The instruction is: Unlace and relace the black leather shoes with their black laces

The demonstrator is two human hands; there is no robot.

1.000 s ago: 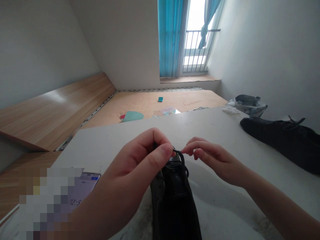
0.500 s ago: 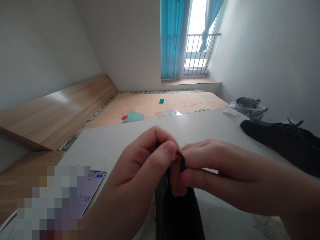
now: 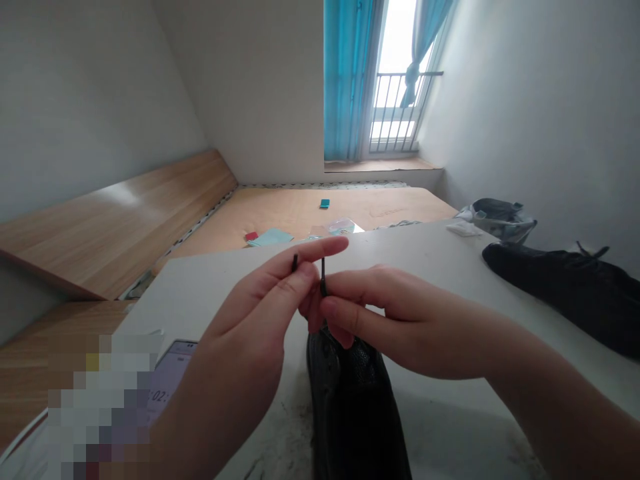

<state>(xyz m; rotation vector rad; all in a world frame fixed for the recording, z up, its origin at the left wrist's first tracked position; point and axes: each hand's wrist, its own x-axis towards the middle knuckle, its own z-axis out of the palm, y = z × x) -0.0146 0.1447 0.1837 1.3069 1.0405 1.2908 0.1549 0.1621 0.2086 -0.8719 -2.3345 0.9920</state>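
Observation:
A black leather shoe (image 3: 353,400) lies on the white table (image 3: 440,267) right in front of me, toe pointing away. Both hands are raised above its front. My left hand (image 3: 265,303) pinches one black lace end (image 3: 295,263) between thumb and forefinger. My right hand (image 3: 385,313) pinches the other lace end (image 3: 323,277) close beside it. The two lace tips stand up, a finger's width apart. The rest of the lace is hidden behind my fingers.
A second black shoe (image 3: 565,287) lies at the table's right side. A phone (image 3: 167,387) rests at the near left, partly blurred out. A grey bag (image 3: 497,217) and white packet (image 3: 463,229) sit at the far right corner. Behind the table lies a wooden platform with small scattered items.
Both hands have risen from the shoe's front, drawing the lace ends upward. The right hand closed in beside the left and took hold of the second lace end.

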